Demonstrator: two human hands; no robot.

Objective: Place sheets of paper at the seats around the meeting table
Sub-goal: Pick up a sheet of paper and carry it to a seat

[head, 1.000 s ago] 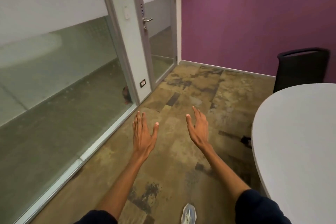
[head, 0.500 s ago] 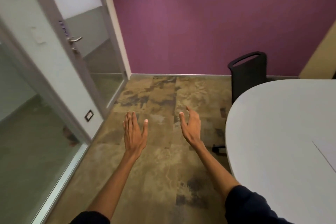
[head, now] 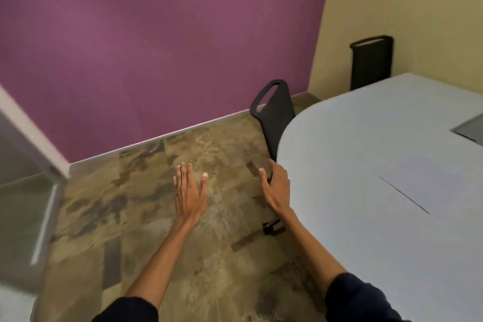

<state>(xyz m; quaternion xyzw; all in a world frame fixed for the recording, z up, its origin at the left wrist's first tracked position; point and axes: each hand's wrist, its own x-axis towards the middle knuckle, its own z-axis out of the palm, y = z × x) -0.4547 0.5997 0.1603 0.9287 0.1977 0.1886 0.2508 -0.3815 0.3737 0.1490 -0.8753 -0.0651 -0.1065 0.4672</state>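
A pale grey meeting table (head: 347,154) with a rounded end fills the right side. A white sheet of paper (head: 439,185) lies flat on it near the right edge. My left hand (head: 189,191) is stretched out over the floor, fingers apart, holding nothing. My right hand (head: 277,187) hangs open just left of the table's rounded edge, also with nothing in it. One black chair (head: 274,115) stands tucked at the table's end, just beyond my right hand. A second black chair (head: 371,63) stands at the table's far side by the yellow wall.
Mottled brown carpet (head: 162,230) covers the floor. A purple wall (head: 156,34) runs across the back. A glass door and its frame (head: 28,172) are at the left edge. A grey inset panel (head: 470,129) sits in the tabletop. A chair caster (head: 273,227) shows under the table's edge.
My view has swung to the right, away from the glass door toward the table. More tabletop, the paper and a second chair have come into sight. Both hands stay open.
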